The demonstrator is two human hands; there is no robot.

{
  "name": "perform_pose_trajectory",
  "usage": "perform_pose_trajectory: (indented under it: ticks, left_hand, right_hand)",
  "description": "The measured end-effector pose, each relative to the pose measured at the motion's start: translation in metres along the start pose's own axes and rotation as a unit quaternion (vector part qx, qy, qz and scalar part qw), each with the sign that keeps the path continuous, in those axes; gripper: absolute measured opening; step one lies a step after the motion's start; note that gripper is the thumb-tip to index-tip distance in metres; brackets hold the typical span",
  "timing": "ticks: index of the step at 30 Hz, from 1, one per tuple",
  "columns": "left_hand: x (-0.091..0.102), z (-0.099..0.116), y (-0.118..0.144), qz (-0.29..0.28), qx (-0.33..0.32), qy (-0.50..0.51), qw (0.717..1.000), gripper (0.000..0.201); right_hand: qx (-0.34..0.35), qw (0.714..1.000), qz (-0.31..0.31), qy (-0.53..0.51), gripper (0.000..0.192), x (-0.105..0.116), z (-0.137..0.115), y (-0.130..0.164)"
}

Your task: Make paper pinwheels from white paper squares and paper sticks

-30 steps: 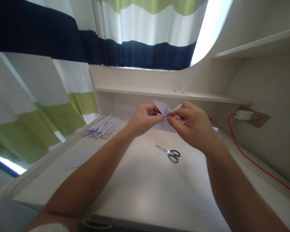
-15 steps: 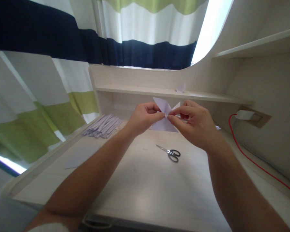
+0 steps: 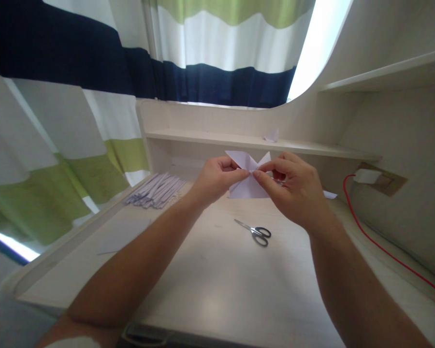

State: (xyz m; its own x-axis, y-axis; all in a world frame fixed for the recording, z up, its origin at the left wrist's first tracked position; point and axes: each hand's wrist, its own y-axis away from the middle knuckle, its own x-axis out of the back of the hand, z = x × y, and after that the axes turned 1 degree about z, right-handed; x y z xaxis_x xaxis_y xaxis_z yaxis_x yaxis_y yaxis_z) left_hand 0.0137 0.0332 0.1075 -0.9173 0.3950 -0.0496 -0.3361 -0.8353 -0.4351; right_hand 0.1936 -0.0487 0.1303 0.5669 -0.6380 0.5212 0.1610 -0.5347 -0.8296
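A pale lilac folded paper piece with flaring wings (image 3: 249,189) is held up in the air beyond the black-handled metal scissors (image 3: 253,229), gripped near its middle by the closed thumb and fingers of the left hand (image 3: 217,179) and of the right hand (image 3: 297,191), whose tips nearly meet. The scissors lie on a pale, smooth-topped desk (image 3: 210,275), blades pointing left. Left of and beyond them sits a loose pile of thin whitish paper strips (image 3: 155,191); left of them, a flat white paper sheet (image 3: 121,234) is partly covered by the left forearm. Beyond the scissors, a long pale shelf (image 3: 203,138) bears a small pale folded paper scrap (image 3: 271,136). Far to their right, a white plastic plug (image 3: 367,176) with a thin red cable (image 3: 351,205) sits at a brownish wall plate (image 3: 398,184). Farthest beyond hangs a navy, white and green striped fabric curtain (image 3: 221,46).
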Motion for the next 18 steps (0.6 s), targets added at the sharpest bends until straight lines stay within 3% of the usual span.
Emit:
perform_pose_trajectory:
  ticks: [11, 18]
  left_hand:
    - [-0.0027, 0.0032, 0.0008, -0.008, 0.004, 0.031, 0.999, 0.018]
    - [-0.0035, 0.0047, 0.0034, -0.014, 0.001, 0.024, 1.0, 0.025]
  right_hand:
    - [-0.002, 1.0, 0.004, 0.002, 0.015, 0.0011, -0.0012, 0.0]
    - [-0.003, 1.0, 0.002, -0.004, 0.016, -0.0003, 0.0015, -0.0002]
